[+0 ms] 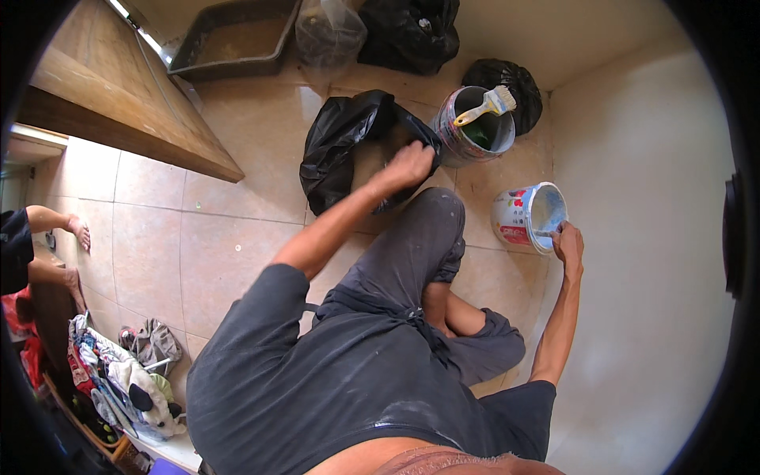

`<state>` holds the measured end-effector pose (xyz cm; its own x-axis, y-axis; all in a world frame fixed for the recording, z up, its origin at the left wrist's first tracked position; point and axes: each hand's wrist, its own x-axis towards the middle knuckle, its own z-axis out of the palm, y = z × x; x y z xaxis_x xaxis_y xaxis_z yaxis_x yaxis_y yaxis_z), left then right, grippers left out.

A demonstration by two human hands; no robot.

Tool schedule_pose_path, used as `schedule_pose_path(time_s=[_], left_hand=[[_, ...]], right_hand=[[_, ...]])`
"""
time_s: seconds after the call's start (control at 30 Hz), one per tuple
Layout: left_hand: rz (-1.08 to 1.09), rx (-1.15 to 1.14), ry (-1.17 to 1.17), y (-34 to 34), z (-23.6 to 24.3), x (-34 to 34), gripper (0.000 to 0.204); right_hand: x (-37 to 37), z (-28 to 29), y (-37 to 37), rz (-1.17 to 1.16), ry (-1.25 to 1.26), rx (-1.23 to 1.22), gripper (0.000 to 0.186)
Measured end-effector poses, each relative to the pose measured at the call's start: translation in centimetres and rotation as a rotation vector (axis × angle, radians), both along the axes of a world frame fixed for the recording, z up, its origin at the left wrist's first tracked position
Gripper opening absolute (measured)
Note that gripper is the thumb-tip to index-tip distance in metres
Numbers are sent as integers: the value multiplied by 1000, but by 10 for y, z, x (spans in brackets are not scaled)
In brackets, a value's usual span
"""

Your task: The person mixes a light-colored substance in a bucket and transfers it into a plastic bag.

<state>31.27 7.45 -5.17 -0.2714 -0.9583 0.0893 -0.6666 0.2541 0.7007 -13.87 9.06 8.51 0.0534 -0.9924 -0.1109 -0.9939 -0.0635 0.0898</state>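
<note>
Apparently, the left hand (410,165) is working the black plastic bag (326,150) at twelve o'clock, the right hand (568,245) curled at three o'clock's paint bucket (513,214); grips unclear; next calls for steadying it.

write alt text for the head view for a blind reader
A person sits on a tiled floor, left hand at the opening of a black plastic bag and right hand at the rim of a white bucket. Beside the bag, a paintbrush lies across the top of another bucket; a pale wall is at right.
</note>
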Motion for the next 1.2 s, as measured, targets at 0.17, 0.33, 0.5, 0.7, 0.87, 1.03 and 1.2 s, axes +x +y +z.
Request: schedule_pose_path(time_s=[0.17, 0.33, 0.5, 0.7, 0.87, 1.03, 1.2], left_hand=[[210, 582, 486, 32, 4, -47, 76], [128, 598, 305, 38, 17, -33, 76], [174, 262, 167, 53, 56, -6, 56], [408, 42, 218, 77, 44, 27, 34], [569, -1, 15, 103, 3, 47, 40], [621, -156, -21, 97, -10, 44, 55], [467, -293, -14, 44, 7, 29, 61]], right_hand=[[0, 3, 0, -13, -4, 53, 21], [-3, -5, -2, 4, -7, 1, 21], [-3, -4, -4, -35, -6, -17, 21], [-14, -9, -5, -31, -14, -51, 22], [-11, -13, -4, -37, -28, -24, 23], [-18, -16, -1, -68, -61, -57, 25], [-17, -6, 8, -151, 13, -162, 31]])
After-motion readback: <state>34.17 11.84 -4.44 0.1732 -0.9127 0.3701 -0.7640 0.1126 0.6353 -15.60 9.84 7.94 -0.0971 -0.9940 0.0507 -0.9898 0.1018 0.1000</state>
